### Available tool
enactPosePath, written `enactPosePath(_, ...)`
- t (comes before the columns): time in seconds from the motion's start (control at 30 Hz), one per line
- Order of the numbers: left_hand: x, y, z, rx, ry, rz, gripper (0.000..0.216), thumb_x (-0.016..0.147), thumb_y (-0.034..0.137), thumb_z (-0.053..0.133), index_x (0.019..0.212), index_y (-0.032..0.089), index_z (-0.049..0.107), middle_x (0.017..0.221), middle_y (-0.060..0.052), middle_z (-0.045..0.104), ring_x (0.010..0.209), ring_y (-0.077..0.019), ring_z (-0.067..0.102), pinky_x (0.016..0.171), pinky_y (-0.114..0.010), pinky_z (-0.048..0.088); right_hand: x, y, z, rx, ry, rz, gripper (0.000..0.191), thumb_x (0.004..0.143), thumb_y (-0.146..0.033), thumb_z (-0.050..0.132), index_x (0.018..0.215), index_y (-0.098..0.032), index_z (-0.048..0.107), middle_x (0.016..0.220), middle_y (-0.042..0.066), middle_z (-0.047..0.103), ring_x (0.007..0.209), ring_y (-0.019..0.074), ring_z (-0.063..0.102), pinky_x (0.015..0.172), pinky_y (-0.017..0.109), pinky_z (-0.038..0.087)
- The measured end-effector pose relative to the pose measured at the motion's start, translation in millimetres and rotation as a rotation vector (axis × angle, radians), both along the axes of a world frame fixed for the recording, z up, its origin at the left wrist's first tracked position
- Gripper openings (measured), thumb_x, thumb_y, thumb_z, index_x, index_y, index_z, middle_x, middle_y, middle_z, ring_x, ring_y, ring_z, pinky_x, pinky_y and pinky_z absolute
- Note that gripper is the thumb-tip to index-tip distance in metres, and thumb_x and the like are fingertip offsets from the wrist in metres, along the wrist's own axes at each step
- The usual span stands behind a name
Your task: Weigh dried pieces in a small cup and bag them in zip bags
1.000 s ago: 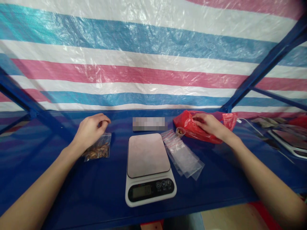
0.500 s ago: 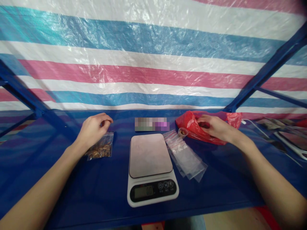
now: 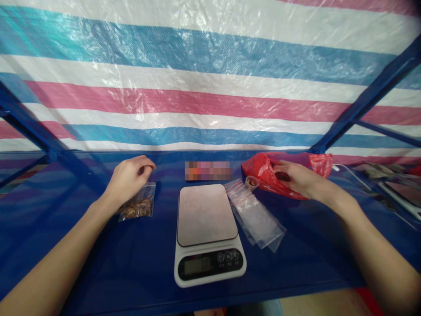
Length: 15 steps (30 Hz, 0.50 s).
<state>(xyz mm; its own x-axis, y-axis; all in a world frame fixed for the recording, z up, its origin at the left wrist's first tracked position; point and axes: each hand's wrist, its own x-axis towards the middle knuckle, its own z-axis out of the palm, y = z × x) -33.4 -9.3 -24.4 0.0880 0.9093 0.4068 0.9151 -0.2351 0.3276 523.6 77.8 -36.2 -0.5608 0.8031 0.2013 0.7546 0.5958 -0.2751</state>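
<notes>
My left hand [image 3: 133, 172] is at the left with its fingers curled in and nothing visible in them. Below it lies a small clear zip bag [image 3: 138, 207] of brown dried pieces. My right hand [image 3: 292, 176] reaches into the mouth of a red plastic bag [image 3: 261, 169]; its fingertips are partly hidden there, near dark brown contents. A small clear cup [image 3: 251, 183] with a few brown pieces leans by the red bag. Flat clear zip bags [image 3: 259, 219] lie beside a white kitchen scale [image 3: 207, 215] whose display reads 0.0.
A blurred-out flat object [image 3: 208, 171] stands behind the scale. The blue table [image 3: 131, 267] has blue metal posts [image 3: 355, 112] and a striped tarp [image 3: 197, 101] behind it. At the far right are another scale [image 3: 406, 199], a white cable and dark bags.
My right hand has shifted slightly inside the red bag, and more dark brown content shows between its fingers. My left hand stays in place.
</notes>
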Motion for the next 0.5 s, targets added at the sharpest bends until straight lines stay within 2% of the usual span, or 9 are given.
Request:
enactPosePath(0.1,0,0,1.0,0.0,-0.003,0.003,0.031,0.094,0.032,0.047,0.09,0.022,0.076,0.099,-0.004,0.079,0.083,-0.0224,0.07,0.074,-0.033,0.047,3,2,-6.3,0.064,-0.097,0.006,0.038,0.077,-0.008,0.062,0.107,-0.023,0.08,0.128,0.012,0.075,0.113,0.033,0.075,0.099,0.043,0.061)
enactPosePath(0.2,1,0,2.1,0.001,-0.009,0.014,0.031,0.093,0.033,0.047,0.09,0.022,0.076,0.099,-0.004,0.079,0.081,-0.0223,0.07,0.074,-0.033,0.047,5,4,-8.8,0.101,-0.08,-0.004,0.041,0.077,-0.008,0.062,0.109,-0.024,0.08,0.132,0.011,0.075,0.119,0.0349,0.074,0.106,0.046,0.059)
enactPosePath(0.5,4,-1,1.7,0.004,-0.011,0.01,0.031,0.093,0.032,0.047,0.089,0.023,0.076,0.099,-0.004,0.079,0.084,-0.0231,0.07,0.075,-0.034,0.048,-12,5,6.7,0.031,0.056,0.04,0.031,0.07,-0.01,0.062,0.084,-0.028,0.082,0.099,0.005,0.083,0.103,0.033,0.079,0.092,0.04,0.063)
